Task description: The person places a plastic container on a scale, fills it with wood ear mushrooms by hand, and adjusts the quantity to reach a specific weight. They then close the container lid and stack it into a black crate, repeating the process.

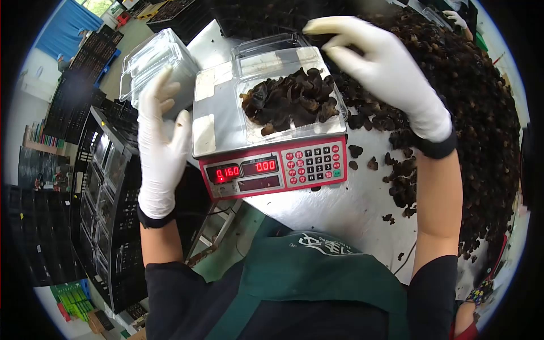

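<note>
A red and silver scale (212, 133) stands on the metal table, its display reading 0.160 and 0.00. On its pan lies an open clear plastic box (266, 52) with dark brown fungus pieces (292, 99) in it. My left hand (160, 141), in a white glove, is raised at the scale's left side, fingers apart and holding nothing. My right hand (379, 68), also gloved, hovers over the back right of the scale by the box's lid, thumb and fingers apart with nothing between them.
A large heap of fungus (476, 124) covers the right side of the metal table (362, 198). Stacked clear boxes (156, 62) stand behind my left hand. Black crates (113, 226) are at the left. Another person's gloved hand (455, 18) shows at the top right.
</note>
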Demonstrator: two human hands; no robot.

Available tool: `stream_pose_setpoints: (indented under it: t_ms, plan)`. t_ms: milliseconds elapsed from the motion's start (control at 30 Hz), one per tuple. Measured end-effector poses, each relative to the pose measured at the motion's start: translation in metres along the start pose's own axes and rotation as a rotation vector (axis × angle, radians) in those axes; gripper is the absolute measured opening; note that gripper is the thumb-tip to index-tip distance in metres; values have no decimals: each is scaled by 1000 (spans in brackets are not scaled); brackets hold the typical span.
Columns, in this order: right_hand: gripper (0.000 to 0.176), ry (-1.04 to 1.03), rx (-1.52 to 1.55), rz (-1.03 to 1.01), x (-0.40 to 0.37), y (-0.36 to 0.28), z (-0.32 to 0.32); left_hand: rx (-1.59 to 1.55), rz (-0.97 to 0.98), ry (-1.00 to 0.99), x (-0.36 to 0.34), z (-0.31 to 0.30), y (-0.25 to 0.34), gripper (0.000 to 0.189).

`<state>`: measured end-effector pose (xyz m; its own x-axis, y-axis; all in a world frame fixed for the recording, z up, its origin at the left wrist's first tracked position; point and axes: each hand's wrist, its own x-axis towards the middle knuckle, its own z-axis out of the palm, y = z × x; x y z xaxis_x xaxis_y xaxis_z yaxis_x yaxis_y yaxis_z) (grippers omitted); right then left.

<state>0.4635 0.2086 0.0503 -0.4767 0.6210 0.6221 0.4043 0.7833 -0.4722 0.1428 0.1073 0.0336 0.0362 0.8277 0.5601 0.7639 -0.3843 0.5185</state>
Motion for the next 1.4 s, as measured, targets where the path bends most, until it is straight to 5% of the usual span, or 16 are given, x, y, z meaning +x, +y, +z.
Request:
stream_pose_setpoints:
  t_ms: [233,500,533,633,767,900,1133,1233,1400]
  plan:
    - [37,21,-194,648,-182,-8,-51,117,78,-22,5,-22,-11,59]
    - [49,174,-592,916,-354,-77,-34,201,330,-239,36,27,10,54]
    - [47,231,-612,942,-359,-83,-26,130,251,-350,40,35,26,51]
    - [48,205,-661,878,-363,-98,-14,128,540,-290,51,74,29,52]
    - [52,244,-636,902,-360,-110,-7,318,528,-582,23,94,46,56]
    - [58,267,-603,911,-350,-97,0,223,414,-590,9,94,55,55]
    - [40,195,-499,912,-329,-40,-2,175,359,-422,5,89,52,60]
    - [30,334,-423,859,-346,-30,-10,129,325,-324,6,75,35,58]
    - [18,698,140,1180,-343,-36,-28,116,133,-206,16,42,0,55]
